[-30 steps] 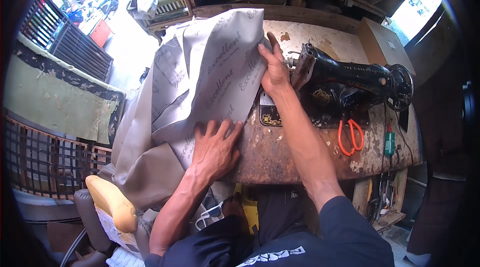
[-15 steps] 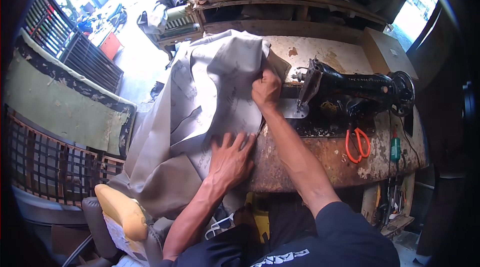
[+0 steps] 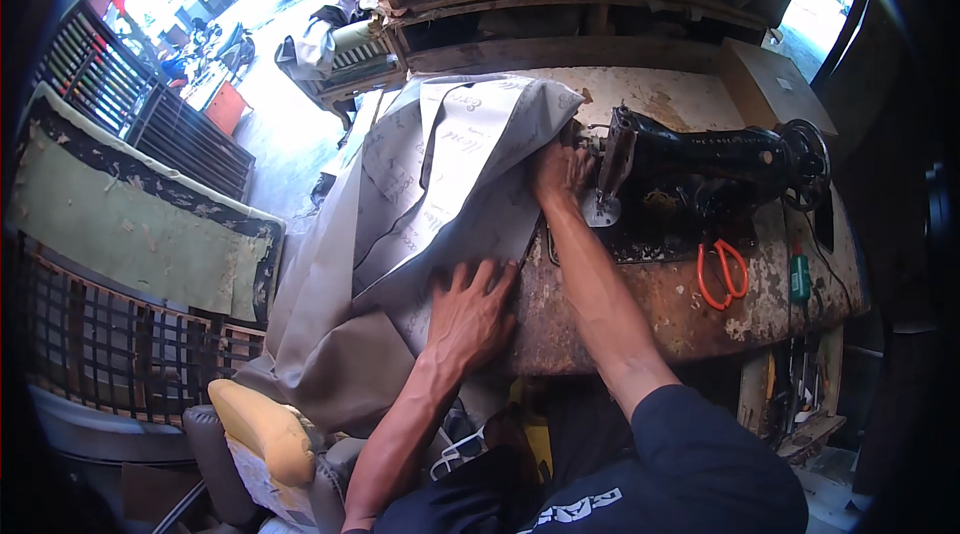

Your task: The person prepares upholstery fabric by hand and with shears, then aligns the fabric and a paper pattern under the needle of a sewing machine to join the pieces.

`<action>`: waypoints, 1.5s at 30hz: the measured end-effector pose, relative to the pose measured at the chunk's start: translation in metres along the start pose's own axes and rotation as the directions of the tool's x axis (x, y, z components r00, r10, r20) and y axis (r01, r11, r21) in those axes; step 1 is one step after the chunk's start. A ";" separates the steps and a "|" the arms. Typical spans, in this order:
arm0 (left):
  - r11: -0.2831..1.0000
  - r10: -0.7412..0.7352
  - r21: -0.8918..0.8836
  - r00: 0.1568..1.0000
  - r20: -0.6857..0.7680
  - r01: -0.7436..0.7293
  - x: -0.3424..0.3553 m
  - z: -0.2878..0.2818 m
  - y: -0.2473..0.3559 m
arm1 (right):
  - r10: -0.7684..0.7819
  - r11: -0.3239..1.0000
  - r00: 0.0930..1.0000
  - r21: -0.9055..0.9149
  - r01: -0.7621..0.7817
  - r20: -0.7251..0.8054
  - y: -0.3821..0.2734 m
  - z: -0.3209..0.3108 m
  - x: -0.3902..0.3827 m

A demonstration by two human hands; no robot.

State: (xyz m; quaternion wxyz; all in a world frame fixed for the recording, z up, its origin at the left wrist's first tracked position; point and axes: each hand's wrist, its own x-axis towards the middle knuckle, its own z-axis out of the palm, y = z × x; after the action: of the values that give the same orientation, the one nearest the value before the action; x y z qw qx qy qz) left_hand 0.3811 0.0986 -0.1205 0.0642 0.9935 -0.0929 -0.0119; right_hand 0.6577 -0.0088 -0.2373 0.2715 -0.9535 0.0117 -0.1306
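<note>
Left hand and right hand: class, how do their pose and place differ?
The left hand lies spread on the grey sheet; the right hand looks more bunched. The right hand is beside the black sewing machine; the left hand is farther from it. Both are bare.

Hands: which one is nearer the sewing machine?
The right hand, close beside the sewing machine; the left hand lies farther off, spread on the grey sheet.

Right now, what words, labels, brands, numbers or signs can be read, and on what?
I won't copy wording; print stands here:
Grey sheet: repeated dark script.
Black sewing machine: small pale lettering along its arm.
Dark shirt: white letters.
Green bottle: any marking too small to read.
</note>
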 end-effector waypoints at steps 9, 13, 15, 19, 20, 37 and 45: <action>0.999 -0.039 0.005 0.999 -0.015 0.039 -0.007 0.000 -0.007 | 0.041 0.993 0.973 -0.118 -0.014 0.228 -0.020 -0.032 -0.007; 1.000 -0.025 0.006 1.000 -0.015 0.025 -0.005 0.001 -0.006 | 0.009 0.994 0.990 -0.108 0.006 0.140 -0.011 -0.026 -0.004; 1.000 -0.030 0.004 0.999 -0.016 0.030 -0.006 0.001 -0.006 | -0.038 0.992 0.997 -0.118 0.045 0.064 -0.011 -0.026 -0.004; 1.000 -0.019 -0.016 1.000 -0.025 0.018 -0.006 0.001 -0.008 | -0.033 0.991 0.999 -0.128 0.038 0.035 -0.012 -0.032 -0.007; 1.000 -0.006 -0.028 1.000 -0.025 0.005 -0.004 0.001 -0.008 | -0.041 0.987 0.999 -0.157 0.043 0.016 -0.011 -0.035 -0.007; 0.997 -0.017 -0.073 0.998 -0.053 0.014 -0.008 -0.001 -0.012 | -0.569 0.755 0.820 0.436 0.490 0.063 0.001 -0.138 -0.174; 0.972 -0.016 -0.234 0.999 -0.046 0.004 -0.011 -0.006 -0.024 | -0.593 0.745 0.804 0.402 0.533 0.034 0.000 -0.134 -0.176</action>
State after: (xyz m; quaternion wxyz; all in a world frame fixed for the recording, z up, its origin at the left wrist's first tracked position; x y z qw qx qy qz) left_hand 0.3745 0.1244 -0.1175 0.1829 0.9795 -0.0842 0.0007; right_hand 0.4534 -0.0616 -0.1701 0.3951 -0.8498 -0.3240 -0.1296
